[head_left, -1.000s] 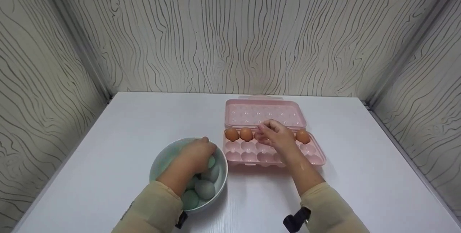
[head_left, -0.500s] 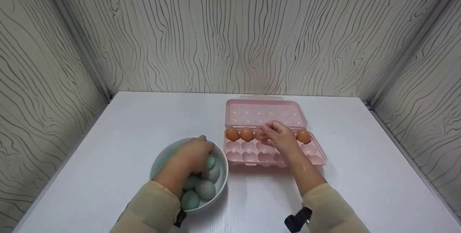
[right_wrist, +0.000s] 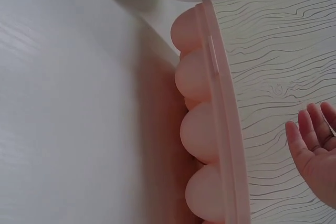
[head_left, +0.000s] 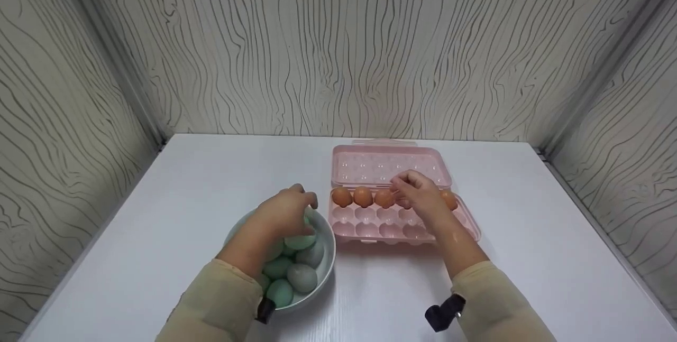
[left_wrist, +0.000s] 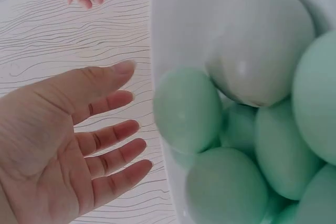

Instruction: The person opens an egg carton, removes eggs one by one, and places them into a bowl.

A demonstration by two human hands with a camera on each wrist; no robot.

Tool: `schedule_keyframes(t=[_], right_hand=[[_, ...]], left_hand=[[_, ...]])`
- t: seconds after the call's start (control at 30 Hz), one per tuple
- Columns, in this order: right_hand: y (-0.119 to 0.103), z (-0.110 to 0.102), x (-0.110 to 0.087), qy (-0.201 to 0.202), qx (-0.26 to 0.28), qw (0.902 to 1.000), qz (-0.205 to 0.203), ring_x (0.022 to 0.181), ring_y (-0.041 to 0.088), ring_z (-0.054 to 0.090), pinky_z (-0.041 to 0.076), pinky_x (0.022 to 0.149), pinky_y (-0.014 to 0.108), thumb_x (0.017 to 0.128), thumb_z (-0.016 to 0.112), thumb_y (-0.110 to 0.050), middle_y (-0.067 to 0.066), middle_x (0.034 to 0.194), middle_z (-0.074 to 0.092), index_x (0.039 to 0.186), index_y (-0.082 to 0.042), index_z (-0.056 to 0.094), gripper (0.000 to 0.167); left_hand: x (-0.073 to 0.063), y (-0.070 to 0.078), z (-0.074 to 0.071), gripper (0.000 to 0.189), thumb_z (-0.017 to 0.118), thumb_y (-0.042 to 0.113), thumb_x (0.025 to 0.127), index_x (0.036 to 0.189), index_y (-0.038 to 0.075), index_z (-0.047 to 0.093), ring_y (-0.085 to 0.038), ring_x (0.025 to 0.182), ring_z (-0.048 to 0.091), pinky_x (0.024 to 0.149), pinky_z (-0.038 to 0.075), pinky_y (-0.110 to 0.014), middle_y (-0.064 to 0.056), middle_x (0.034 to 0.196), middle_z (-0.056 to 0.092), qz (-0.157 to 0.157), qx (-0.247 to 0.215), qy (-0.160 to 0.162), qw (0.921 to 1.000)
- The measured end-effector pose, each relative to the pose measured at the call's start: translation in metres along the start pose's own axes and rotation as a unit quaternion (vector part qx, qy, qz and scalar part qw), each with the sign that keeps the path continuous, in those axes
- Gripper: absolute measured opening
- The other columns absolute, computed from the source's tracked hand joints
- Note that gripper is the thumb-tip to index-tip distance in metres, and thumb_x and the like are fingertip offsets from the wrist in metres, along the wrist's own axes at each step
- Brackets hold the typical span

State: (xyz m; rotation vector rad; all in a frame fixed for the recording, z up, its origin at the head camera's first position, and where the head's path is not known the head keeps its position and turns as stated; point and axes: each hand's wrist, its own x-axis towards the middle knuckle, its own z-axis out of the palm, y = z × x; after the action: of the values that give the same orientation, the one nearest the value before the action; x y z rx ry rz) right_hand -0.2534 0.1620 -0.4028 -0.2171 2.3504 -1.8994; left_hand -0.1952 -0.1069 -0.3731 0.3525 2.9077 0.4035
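My left hand (head_left: 285,212): holding nothing, fingers extended and apart, above the far side of the bowl (head_left: 329,258). Greenish eggs (left_wrist: 188,111): heaped in that bowl, below my left hand and toward me, long axes pointing various ways; left hand nearer. My right hand (head_left: 423,199): fingers loosely bent, grasping nothing, over the back row of the egg box (head_left: 370,220), just beside the brown eggs (head_left: 363,196) seated there. Egg box: right of the bowl, lid (head_left: 389,165) laid open away from me, long side running left to right. Tabletop (head_left: 381,289): white; patterned walls (head_left: 317,56) behind and at both sides.
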Motion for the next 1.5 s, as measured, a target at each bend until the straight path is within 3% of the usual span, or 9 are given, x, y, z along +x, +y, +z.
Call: schedule_keyframes(t=[0.23,0.33,0.47,0.63,0.83,1.0,1.13,1.3,1.5], right_hand=[[0.005,-0.023,0.01,0.035,-0.099,0.9944,-0.008,0.072,0.016,0.051,0.047,0.057,0.026,0.09,0.057,-0.023,0.007,0.091,0.053,0.104,-0.003,0.056,0.025],[0.008,-0.034,0.013,0.048,-0.143,0.9885,-0.006,0.08,0.018,0.049,0.046,0.059,0.024,0.09,0.057,-0.022,0.008,0.097,0.054,0.106,-0.004,0.057,0.025],[0.012,-0.047,0.016,0.056,-0.184,0.9812,-0.002,0.093,0.021,0.049,0.046,0.072,0.025,0.091,0.056,-0.021,0.01,0.104,0.056,0.108,-0.004,0.057,0.024],[0.018,-0.062,0.017,0.061,-0.216,0.974,0.033,0.094,0.025,0.051,0.048,0.069,0.027,0.092,0.052,-0.024,0.011,0.11,0.055,0.114,-0.009,0.054,0.026],[0.029,-0.079,0.016,0.062,-0.235,0.9677,0.068,0.107,0.028,0.049,0.049,0.081,0.036,0.094,0.05,-0.024,0.013,0.123,0.05,0.124,-0.01,0.048,0.033],[0.04,-0.091,0.013,0.061,-0.264,0.959,0.083,0.125,0.037,0.035,0.035,0.099,0.049,0.093,0.051,-0.025,0.018,0.137,0.037,0.132,-0.01,0.042,0.043],[0.048,-0.093,0.012,0.054,-0.285,0.9524,0.094,0.131,0.04,0.025,0.027,0.102,0.054,0.093,0.051,-0.025,0.02,0.142,0.028,0.14,-0.011,0.033,0.052],[0.059,-0.089,0.013,0.046,-0.304,0.945,0.112,0.13,0.039,0.025,0.029,0.1,0.055,0.094,0.049,-0.023,0.02,0.143,0.024,0.143,-0.009,0.024,0.057],[0.067,-0.082,0.017,0.038,-0.32,0.9391,0.121,0.117,0.036,0.035,0.036,0.098,0.05,0.093,0.051,-0.019,0.023,0.137,0.028,0.144,-0.003,0.018,0.063]], left_hand=[[0.005,0.004,-0.007,0.046,0.068,0.032,0.08,0.121,0.021,0.053,-0.021,0.103,0.052,0.089,0.046,-0.043,-0.006,0.118,0.05,-0.005,-0.051,0.022,0.9984],[0.008,0.009,-0.008,0.049,0.067,0.034,0.081,0.126,0.023,0.05,-0.022,0.11,0.051,0.093,0.043,-0.044,-0.005,0.123,0.049,-0.011,-0.083,0.035,0.9959],[0.011,0.017,-0.007,0.053,0.066,0.035,0.082,0.129,0.024,0.046,-0.022,0.113,0.05,0.095,0.042,-0.043,-0.005,0.124,0.048,-0.006,-0.114,0.056,0.9919],[0.018,0.028,-0.003,0.053,0.065,0.034,0.082,0.13,0.024,0.044,-0.02,0.109,0.051,0.096,0.041,-0.041,-0.004,0.122,0.048,0.011,-0.151,0.079,0.9854],[0.025,0.042,0.004,0.05,0.064,0.032,0.083,0.128,0.021,0.045,-0.02,0.108,0.05,0.095,0.042,-0.038,-0.006,0.124,0.046,0.025,-0.2,0.098,0.9746],[0.028,0.058,0.012,0.048,0.065,0.032,0.083,0.126,0.02,0.047,-0.019,0.094,0.051,0.085,0.047,-0.033,-0.003,0.115,0.046,0.022,-0.251,0.093,0.9633],[0.03,0.067,0.018,0.045,0.065,0.031,0.083,0.124,0.021,0.048,-0.018,0.092,0.051,0.082,0.048,-0.03,-0.003,0.112,0.046,0.024,-0.277,0.098,0.9554],[0.033,0.075,0.028,0.044,0.065,0.029,0.083,0.124,0.021,0.049,-0.02,0.099,0.05,0.089,0.045,-0.034,-0.004,0.115,0.047,0.029,-0.299,0.117,0.9466],[0.033,0.081,0.042,0.039,0.065,0.026,0.084,0.12,0.022,0.052,-0.019,0.101,0.048,0.086,0.047,-0.033,0.0,0.108,0.049,0.014,-0.359,0.127,0.9244]])
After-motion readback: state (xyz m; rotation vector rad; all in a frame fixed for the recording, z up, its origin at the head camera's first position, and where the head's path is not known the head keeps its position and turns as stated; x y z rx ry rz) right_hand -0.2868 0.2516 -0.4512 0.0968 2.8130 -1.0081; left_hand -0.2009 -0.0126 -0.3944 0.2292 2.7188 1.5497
